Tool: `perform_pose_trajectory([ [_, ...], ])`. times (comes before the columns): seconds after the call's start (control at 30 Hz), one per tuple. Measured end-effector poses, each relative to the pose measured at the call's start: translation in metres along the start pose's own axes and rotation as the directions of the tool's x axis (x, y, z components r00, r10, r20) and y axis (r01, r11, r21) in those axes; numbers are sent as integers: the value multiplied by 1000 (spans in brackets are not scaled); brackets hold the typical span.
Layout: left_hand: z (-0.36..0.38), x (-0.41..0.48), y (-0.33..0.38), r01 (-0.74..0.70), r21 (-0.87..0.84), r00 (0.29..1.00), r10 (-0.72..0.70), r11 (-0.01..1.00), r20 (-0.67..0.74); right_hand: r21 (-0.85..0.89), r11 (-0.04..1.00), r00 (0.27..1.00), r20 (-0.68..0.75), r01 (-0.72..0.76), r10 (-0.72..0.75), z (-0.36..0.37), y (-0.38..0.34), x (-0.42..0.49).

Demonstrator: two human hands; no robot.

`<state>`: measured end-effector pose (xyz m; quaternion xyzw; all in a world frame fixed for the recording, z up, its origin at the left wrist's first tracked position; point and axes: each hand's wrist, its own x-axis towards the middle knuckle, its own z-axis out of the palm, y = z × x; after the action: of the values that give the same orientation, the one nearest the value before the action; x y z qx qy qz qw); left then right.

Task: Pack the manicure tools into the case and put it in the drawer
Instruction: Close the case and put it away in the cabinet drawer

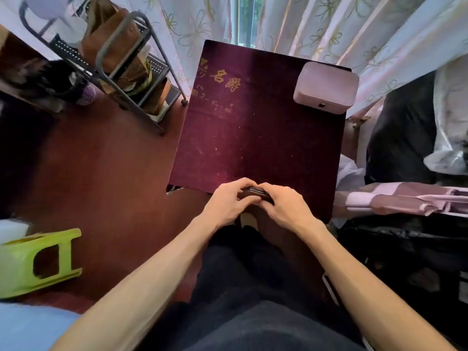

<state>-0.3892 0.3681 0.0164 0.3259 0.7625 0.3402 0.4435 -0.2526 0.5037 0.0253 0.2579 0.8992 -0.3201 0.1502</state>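
Note:
A small dark brown manicure case [255,193] sits at the near edge of the dark purple cloth-covered table [255,133]. My left hand [229,202] grips its left side with fingers curled over the top. Its right side is held by my right hand [283,202], fingers bent over the lid. The case looks closed; most of it is hidden under my fingers. No loose tools are visible. A pale pink drawer box [326,87] with a small dark pull stands at the table's far right corner.
A grey metal rack [121,62] with bags stands to the left of the table. A green plastic stool [35,264] lies on its side on the red-brown floor at lower left. Floral curtains hang behind. Clothes and dark bags crowd the right side.

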Motion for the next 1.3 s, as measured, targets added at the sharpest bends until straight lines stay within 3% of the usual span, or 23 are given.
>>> perform_pose_trajectory([
  [0.1, 3, -29, -13, 183, -152, 976, -199, 971, -93, 190, 976, 994, 49, -107, 100, 8, 10, -18],
  [0.2, 1, -64, -46, 384, -251, 898, -422, 889, -121, 315, 923, 975, 107, -219, 195, 13, 30, -31],
  [0.3, 3, -116, -92, 543, -369, 767, -625, 754, -147, 405, 881, 970, 124, -242, 209, 15, 41, -38],
  [0.43, 24, -184, -138, 647, -511, 552, -810, 566, -198, 471, 842, 963, 185, -263, 197, 11, 36, -32],
  [0.6, 73, -238, -151, 601, -690, 389, -902, 403, -188, 510, 804, 934, 322, -307, 152, 4, 2, -14],
  [0.77, 128, -270, -138, 491, -834, 292, -950, 250, -113, 465, 844, 909, 413, -268, 62, 10, -44, 8],
  [1.1, 146, -317, -161, 294, -955, 187, -982, 42, 15, 389, 910, 881, 470, -147, -58, 42, -137, 59],
  [1.23, 100, -324, -200, 318, -946, 188, -982, 61, 0, 362, 927, 907, 417, -100, -65, 54, -181, 82],
  [1.3, 65, -321, -221, 345, -933, 226, -974, 104, -25, 360, 930, 917, 392, -78, -75, 61, -202, 93],
])
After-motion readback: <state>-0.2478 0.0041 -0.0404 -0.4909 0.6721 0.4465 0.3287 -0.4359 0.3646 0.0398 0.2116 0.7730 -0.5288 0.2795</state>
